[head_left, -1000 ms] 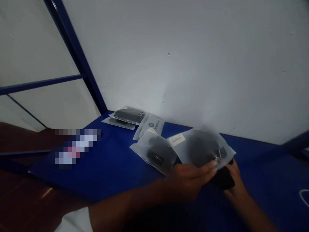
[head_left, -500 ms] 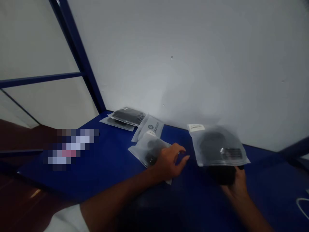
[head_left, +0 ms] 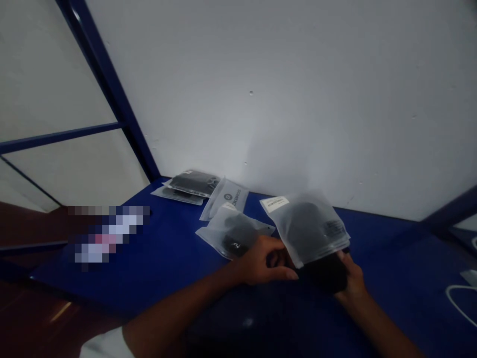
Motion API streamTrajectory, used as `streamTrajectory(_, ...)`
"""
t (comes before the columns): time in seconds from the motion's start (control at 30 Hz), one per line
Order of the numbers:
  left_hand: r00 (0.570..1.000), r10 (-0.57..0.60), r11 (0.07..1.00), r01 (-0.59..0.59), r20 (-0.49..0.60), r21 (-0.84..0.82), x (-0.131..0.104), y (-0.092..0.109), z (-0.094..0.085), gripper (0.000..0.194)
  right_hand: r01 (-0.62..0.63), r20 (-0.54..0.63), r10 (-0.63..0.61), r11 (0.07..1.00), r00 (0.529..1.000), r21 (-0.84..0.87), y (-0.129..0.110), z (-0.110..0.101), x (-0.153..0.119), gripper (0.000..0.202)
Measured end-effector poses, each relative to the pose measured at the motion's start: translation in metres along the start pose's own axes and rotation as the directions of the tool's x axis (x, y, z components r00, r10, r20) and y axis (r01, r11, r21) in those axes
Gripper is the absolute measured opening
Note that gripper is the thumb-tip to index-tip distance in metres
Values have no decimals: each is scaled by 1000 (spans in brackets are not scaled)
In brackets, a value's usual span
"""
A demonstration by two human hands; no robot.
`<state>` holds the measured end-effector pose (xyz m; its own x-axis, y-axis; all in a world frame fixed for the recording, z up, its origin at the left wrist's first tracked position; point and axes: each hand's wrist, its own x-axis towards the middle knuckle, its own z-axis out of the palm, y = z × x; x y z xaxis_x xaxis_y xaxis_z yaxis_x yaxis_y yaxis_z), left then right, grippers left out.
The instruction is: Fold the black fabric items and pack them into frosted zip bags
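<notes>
A frosted zip bag (head_left: 305, 228) with a dark round shape inside and a white label at its upper left corner is tilted above the table. Below its lower edge shows a plain black item (head_left: 328, 273), its kind unclear. My right hand (head_left: 352, 278) grips this black item from the right, thumb near the bag's edge. At the bag's lower left corner is my left hand (head_left: 266, 261), fingers curled behind the edge and thumb in front. Beneath and behind my left wrist lies another frosted bag (head_left: 231, 228) with a black object in it.
Farther back on the blue table (head_left: 167, 248) are a frosted bag with printed lettering (head_left: 233, 196) and a small stack of bags with dark contents (head_left: 196, 183). A white wall (head_left: 298, 99) stands behind. A white cable (head_left: 456, 303) lies at right; a blurred patch covers something at left.
My right hand has brought the bag and black item leftward, towards my left hand. The left fingers, apart and free before, are now at the bag's corner. The view has shifted slightly.
</notes>
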<state>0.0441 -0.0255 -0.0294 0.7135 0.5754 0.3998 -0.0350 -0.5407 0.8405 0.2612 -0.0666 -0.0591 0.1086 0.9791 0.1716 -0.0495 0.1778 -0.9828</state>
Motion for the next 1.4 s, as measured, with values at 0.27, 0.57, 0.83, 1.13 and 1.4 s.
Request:
streamTrajectory(0.27,961,-268,953,254,-72,-163,4,4,17,41,-104,-176,181,921,968,376,-21,24,6,57)
streamTrajectory(0.57,984,-175,984,175,18,-33,-2,3,44,34,8,-407,113,959,906,285,-18,34,1,45)
streamTrajectory(0.83,940,-332,941,323,-82,-105,2,8,23,36,-84,-300,169,958,939,276,-17,25,11,31)
streamTrajectory(1.13,838,-493,852,411,-233,-323,5,-1,18,44,-351,-6,360,907,933,-232,-31,14,16,39)
streamTrajectory(1.4,820,-550,748,399,-159,-530,9,-5,12,44,325,118,-348,630,930,-705,-34,-4,12,24)
